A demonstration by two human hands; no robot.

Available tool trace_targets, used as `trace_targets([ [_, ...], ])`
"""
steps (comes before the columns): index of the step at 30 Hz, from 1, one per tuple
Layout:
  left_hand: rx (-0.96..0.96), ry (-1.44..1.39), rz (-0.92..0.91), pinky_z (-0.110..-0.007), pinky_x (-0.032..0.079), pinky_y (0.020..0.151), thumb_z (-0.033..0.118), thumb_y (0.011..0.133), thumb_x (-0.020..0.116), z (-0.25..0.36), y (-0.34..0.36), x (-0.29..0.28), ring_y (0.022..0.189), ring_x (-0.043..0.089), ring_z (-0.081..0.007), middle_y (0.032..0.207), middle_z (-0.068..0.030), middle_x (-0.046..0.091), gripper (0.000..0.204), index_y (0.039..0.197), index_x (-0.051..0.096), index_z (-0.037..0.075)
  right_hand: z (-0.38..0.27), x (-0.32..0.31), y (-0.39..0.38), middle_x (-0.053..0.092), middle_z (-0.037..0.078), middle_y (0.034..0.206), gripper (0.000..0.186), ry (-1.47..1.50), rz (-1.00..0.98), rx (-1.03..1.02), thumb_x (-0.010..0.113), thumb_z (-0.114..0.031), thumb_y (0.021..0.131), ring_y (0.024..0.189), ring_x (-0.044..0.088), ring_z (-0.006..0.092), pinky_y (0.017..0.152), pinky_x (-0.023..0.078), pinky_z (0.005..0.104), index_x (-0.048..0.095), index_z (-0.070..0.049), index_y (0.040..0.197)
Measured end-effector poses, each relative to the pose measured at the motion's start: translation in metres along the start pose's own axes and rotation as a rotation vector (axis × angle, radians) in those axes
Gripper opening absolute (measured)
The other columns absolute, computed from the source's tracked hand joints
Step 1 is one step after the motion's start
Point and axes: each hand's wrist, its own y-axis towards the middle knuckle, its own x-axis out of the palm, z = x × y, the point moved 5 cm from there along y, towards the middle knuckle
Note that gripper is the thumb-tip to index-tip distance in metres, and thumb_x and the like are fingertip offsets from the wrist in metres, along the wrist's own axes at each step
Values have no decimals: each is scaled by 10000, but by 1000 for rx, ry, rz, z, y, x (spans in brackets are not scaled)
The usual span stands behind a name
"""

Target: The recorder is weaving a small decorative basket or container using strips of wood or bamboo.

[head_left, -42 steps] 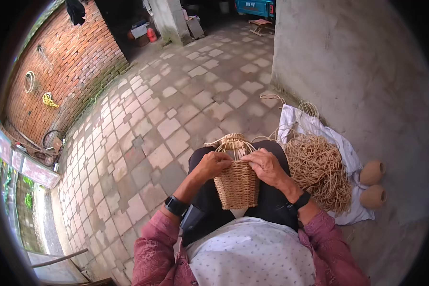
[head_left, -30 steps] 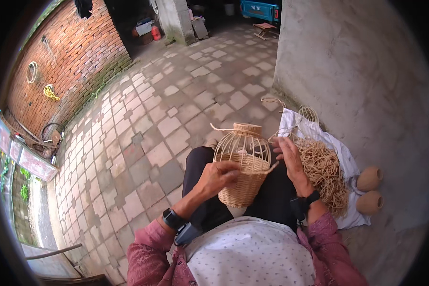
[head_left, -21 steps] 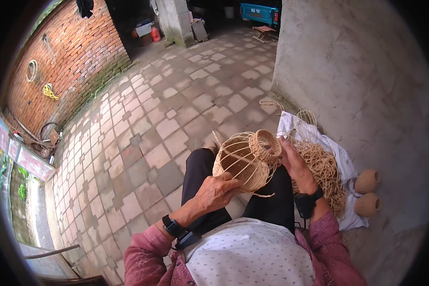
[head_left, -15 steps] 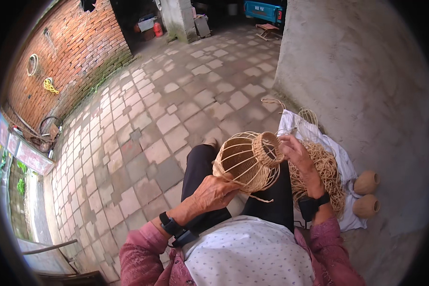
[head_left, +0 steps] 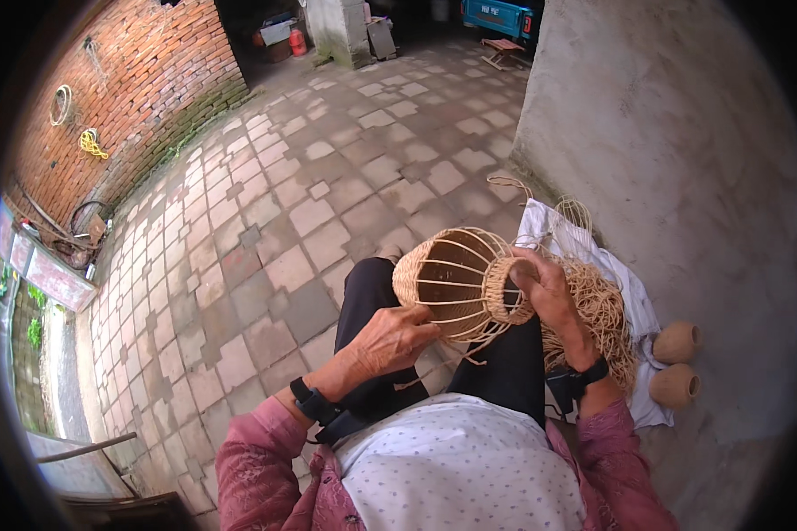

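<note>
You can read no text here: the pale characters (head_left: pixel 491 11) on the blue vehicle (head_left: pixel 502 24), far and right, are too small.

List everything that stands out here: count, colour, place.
Basket: one, tan, near centre
Cord heap: one, tan, right of basket
Cloth: one, white, under heap
Rounded vessels: two, tan, right of cloth
Brick wall: one, orange, upper left
Coil: one, pale, on bricks
Bundle: one, yellow, on bricks
Plain wall: one, grey, right
Pavers: many, pinkish-grey, across middle
Vehicle: one, blue, top edge
Stool: one, reddish, below vehicle
Shirt: one, white, lower middle
Sleeves: two, pink, lower edge
Wristbands: two, black, next to sleeves
Left grip: one, bare, basket's near side
Right grip: one, bare, basket's neck
</note>
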Motion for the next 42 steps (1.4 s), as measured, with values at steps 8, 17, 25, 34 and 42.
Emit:
trace_targets([
  [8, 25, 125, 52, -354, 555, 713, -30, 713, 639, -9, -12, 6, 878, 638, -280, 1031, -100, 639, 361, 1052, 671, 88, -38, 25, -29, 622, 167, 1073, 507, -667, 329, -494, 618, 94, 704, 996, 602, 349, 862, 500, 424, 596, -1, 1201],
  [17, -114, 27, 309, -370, 493, 753, 264, 677, 805, 31, 14, -27, 906, 572, -281, 1058, -76, 601, 538, 1154, 600, 122, -38, 65, -44, 632, 146, 1082, 616, -632, 261, -606, 702, 21, 634, 986, 621, 329, 866, 511, 407, 532, -22, 1225],
  [25, -357, 0, 232, -390, 497, 687, 145, 641, 780, 16, 8, -15, 804, 593, -293, 868, -90, 607, 386, 979, 600, 91, -41, 40, -45, 490, 185, 1326, 648, -258, 45, -417, 789, -174, 728, 1207, 512, 337, 988, 436, 424, 484, -34, 1282],
  [34, -469, -178, 433, -370, 494, 680, 77, 724, 706, -3, -13, -21, 751, 603, -296, 853, -117, 585, 274, 975, 602, 42, 11, 31, -57, 646, 95, 912, 346, -18, 50, -58, 682, -189, 888, 718, 626, 145, 658, 525, 278, 569, -12, 1163],
  [42, -637, -702, 620, -284, 465, 675, 137, 896, 662, -40, -37, -9, 773, 532, -94, 858, -36, 596, 154, 982, 595, 29, -6, 27, -56, 633, 94, 874, 252, -8, 201, -112, 688, -122, 859, 680, 614, 133, 627, 515, 282, 589, -14, 1064],
])
